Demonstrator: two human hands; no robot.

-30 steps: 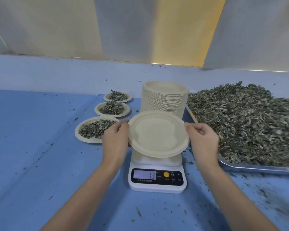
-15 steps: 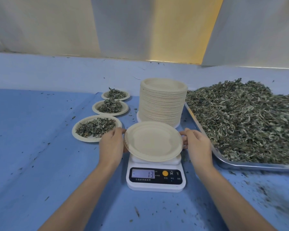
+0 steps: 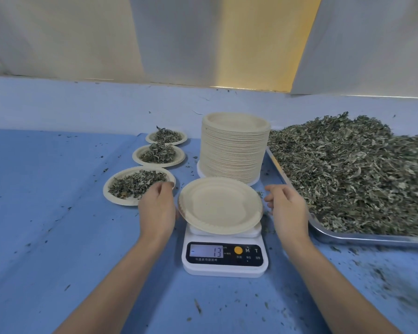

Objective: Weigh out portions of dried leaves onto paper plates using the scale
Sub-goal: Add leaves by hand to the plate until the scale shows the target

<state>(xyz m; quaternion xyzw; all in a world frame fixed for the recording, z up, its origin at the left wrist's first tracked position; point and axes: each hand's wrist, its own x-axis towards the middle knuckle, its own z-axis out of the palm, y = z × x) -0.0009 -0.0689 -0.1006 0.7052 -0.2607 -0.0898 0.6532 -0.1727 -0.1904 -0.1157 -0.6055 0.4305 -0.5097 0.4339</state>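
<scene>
An empty paper plate (image 3: 220, 206) lies on the white digital scale (image 3: 225, 256), whose display reads 13 with a dash at its left. My left hand (image 3: 157, 208) is at the plate's left rim with relaxed fingers, touching it or just beside it. My right hand (image 3: 287, 208) hovers just right of the plate with loosely curled fingers and a small gap to the rim. A big heap of dried leaves (image 3: 348, 169) fills the metal tray (image 3: 348, 238) on the right.
A tall stack of paper plates (image 3: 234, 150) stands right behind the scale. Three plates with leaf portions (image 3: 135, 184) (image 3: 158, 154) (image 3: 166, 136) line up at the back left. Leaf crumbs dot the blue tabletop (image 3: 46, 213).
Both hands lowered the empty plate onto the scale. The right hand has let go and drawn slightly away; the left hand has loosened at the rim.
</scene>
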